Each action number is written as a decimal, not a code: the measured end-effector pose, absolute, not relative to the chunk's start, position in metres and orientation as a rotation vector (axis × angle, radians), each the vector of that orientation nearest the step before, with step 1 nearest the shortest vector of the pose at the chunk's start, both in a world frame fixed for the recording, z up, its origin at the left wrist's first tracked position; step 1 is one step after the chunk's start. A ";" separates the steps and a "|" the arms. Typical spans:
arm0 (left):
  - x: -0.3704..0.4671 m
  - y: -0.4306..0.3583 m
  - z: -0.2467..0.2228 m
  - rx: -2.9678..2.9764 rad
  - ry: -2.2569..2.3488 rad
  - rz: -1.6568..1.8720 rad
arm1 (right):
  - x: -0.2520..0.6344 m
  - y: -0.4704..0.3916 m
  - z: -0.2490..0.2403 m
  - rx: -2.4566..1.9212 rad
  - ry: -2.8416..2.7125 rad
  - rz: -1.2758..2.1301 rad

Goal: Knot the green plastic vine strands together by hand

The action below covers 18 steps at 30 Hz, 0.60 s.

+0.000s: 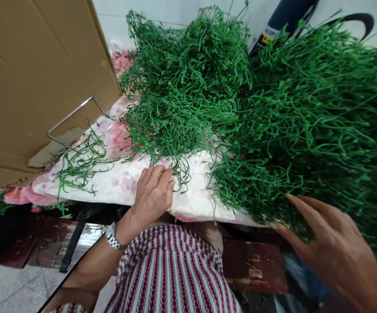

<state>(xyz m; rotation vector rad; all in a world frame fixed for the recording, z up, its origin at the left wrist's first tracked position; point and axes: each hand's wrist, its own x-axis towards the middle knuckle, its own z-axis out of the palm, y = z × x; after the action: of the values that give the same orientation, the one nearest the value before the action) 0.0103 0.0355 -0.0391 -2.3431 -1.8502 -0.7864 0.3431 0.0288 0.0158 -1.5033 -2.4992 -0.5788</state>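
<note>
Green wiry stems lie in a tangled heap at the back middle, and a bigger heap fills the right side. My left hand, with a metal watch on the wrist, rests on the flowered cloth at the front edge of the middle heap. Its fingers are curled down together; what they hold, if anything, is hidden. My right hand is at the front edge of the right heap, thumb and fingers apart, with nothing visibly gripped. A small loose bunch of stems lies on the cloth at the left.
A large cardboard sheet stands at the left, with a bent metal wire frame by it. Behind the heaps a dark cylindrical object leans at the white wall. Reddish-brown boards show below the cloth.
</note>
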 end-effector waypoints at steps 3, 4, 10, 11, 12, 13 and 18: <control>0.016 0.050 -0.039 -2.305 -1.935 -0.510 | 0.338 0.027 0.017 -1.482 -2.447 -0.676; 0.017 0.054 -0.040 -2.305 -1.945 -0.463 | 0.335 0.026 0.017 -1.486 -2.406 -0.704; 0.009 0.045 -0.041 -2.493 -1.875 -0.632 | 0.297 0.025 0.018 -1.263 -2.256 -0.521; 0.006 0.039 -0.038 -2.530 -1.877 -0.694 | 0.286 0.027 0.018 -1.179 -2.299 -0.411; 0.002 0.034 -0.036 -2.558 -1.881 -0.758 | 0.275 0.030 0.018 -1.099 -2.344 -0.299; -0.001 0.028 -0.034 -2.582 -1.884 -0.814 | 0.263 0.034 0.018 -1.029 -2.389 -0.191; 0.000 0.006 -0.034 -2.694 -1.780 -0.999 | 0.198 0.059 0.017 -0.935 -2.464 0.286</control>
<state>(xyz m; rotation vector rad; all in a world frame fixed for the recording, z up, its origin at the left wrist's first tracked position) -0.0004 0.0062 -0.0340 -2.6939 -1.7800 -0.9993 0.1981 0.0591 0.0169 -0.9354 -2.4638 0.2864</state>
